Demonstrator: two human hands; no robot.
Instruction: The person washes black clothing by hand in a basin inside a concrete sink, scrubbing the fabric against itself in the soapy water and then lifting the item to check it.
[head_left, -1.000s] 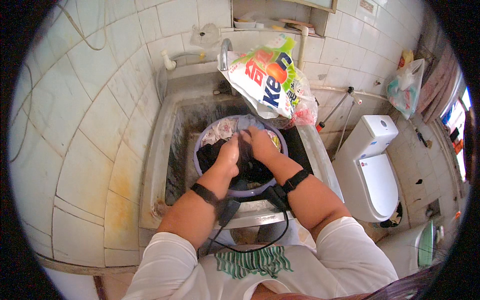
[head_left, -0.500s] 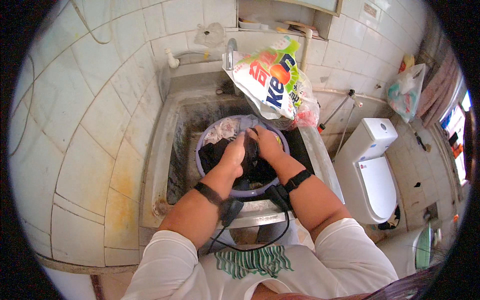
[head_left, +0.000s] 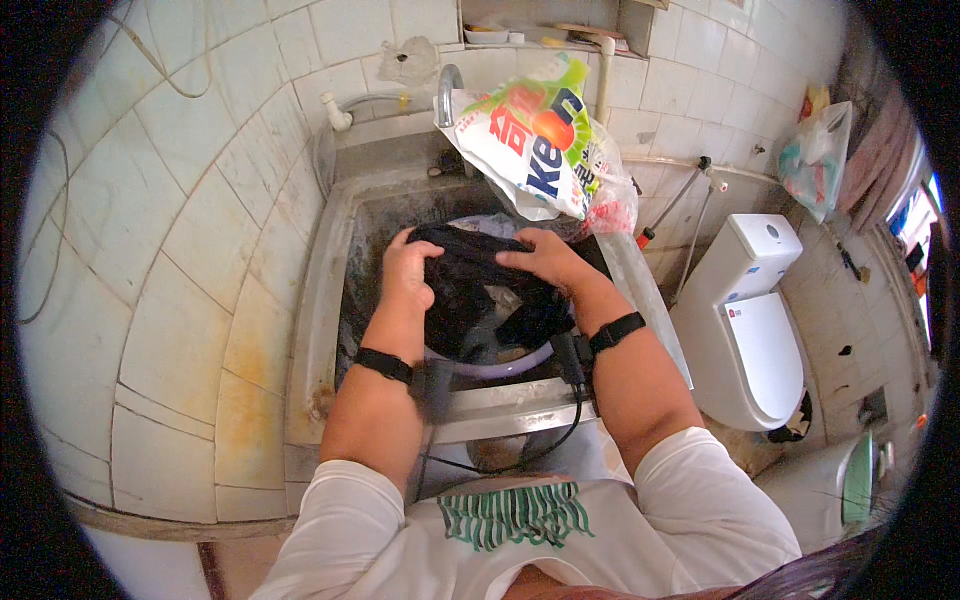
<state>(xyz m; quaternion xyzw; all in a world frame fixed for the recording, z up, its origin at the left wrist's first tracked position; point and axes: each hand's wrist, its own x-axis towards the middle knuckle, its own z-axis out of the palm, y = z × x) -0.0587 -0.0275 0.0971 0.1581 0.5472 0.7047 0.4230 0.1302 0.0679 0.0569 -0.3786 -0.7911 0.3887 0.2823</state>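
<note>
A black garment [head_left: 470, 255] is stretched between my two hands above a pale purple basin [head_left: 490, 368]. At its left end, my left hand [head_left: 408, 268] is closed on the cloth, thumb on top. My right hand [head_left: 545, 258] grips the right end, its thumb pressed on the cloth. Below the garment, more dark cloth and a paler patch show in the basin, but the spread cloth hides much of what is inside. The basin stands in a worn stone sink [head_left: 325, 300].
A detergent bag [head_left: 525, 140] sits on the sink's back right by the curved metal tap [head_left: 447, 90]. A white toilet [head_left: 760, 330] stands to the right. Plastic bags [head_left: 815, 165] hang on the right wall. A cable [head_left: 540, 450] loops between my wrist straps.
My hands were close together over the basin, bunching the dark cloth. They have moved apart, drawing the black garment out wide between them.
</note>
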